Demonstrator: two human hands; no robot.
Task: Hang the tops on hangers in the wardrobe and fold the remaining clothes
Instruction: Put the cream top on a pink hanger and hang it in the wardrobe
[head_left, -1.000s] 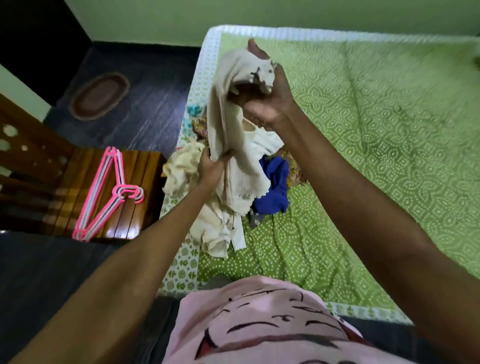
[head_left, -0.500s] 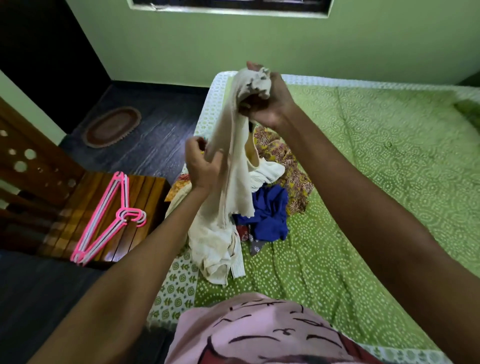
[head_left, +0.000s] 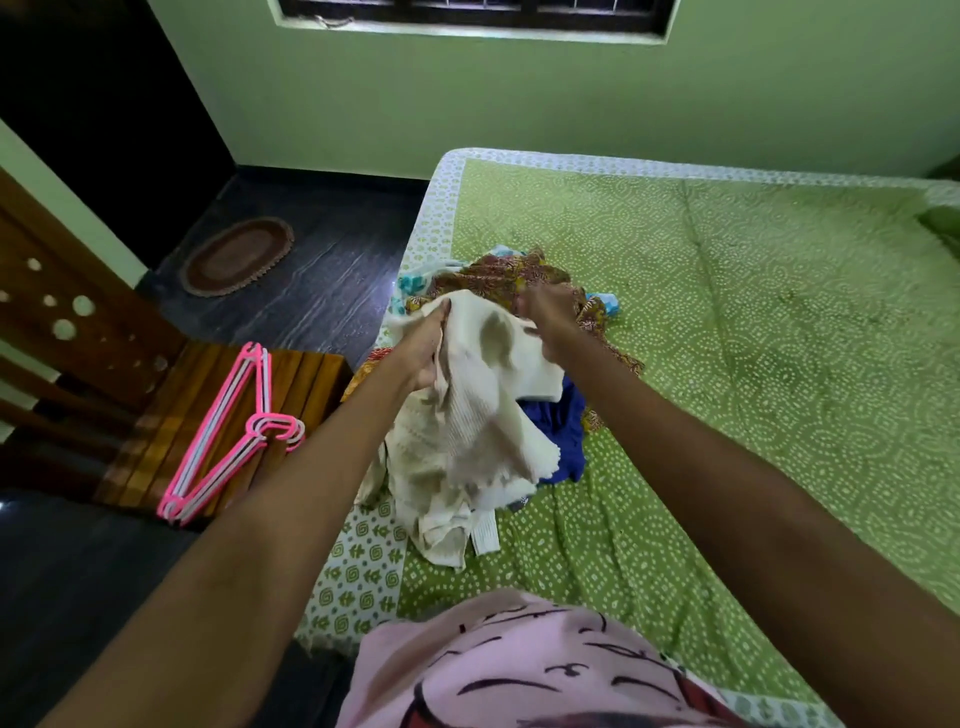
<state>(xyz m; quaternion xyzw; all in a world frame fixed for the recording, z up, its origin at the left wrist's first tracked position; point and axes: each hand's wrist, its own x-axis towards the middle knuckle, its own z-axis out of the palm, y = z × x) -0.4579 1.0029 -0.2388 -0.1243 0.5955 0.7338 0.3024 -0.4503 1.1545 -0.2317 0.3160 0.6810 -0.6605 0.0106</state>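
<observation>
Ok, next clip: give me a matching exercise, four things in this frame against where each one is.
Things:
1. pink plastic hangers
2. cream knitted garment
3. oval brown rug
4. blue cloth

Places:
A. on the dark floor
B. held up in both hands
C. on the wooden chair seat
D. on the green bedspread, partly under the cream garment

Pairs: 1-C, 2-B, 3-A, 4-D

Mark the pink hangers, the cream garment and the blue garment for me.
pink hangers (head_left: 218, 431), head view, on the long arms lying on the wooden seat.
cream garment (head_left: 467, 415), head view, on its hanging ribbed middle.
blue garment (head_left: 558, 421), head view, on the fold showing beside the cream cloth.
</observation>
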